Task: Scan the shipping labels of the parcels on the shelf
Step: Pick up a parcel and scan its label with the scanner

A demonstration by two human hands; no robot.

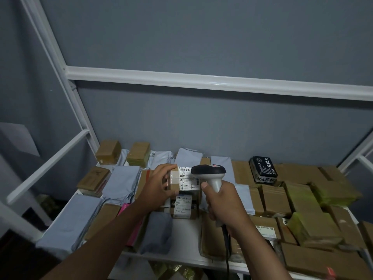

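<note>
Head view is showing a small cardboard parcel [177,181] being held up just above the shelf [185,239], its white shipping label [188,179] facing upward. The left hand [161,183] is gripping the parcel's left end, fingers [167,168] curled over the top edge and thumb underneath. The right hand [224,201] is wrapping tightly round the handle of a grey barcode scanner [210,175], whose dark head is hanging right over the label's right side. Directly below, another labelled box [182,206] is lying on the shelf. Grey mailer bags [121,182] are lying to the left, brown cartons [276,199] are crowding the right, and a black packet [263,171] is sitting atop them.
</note>
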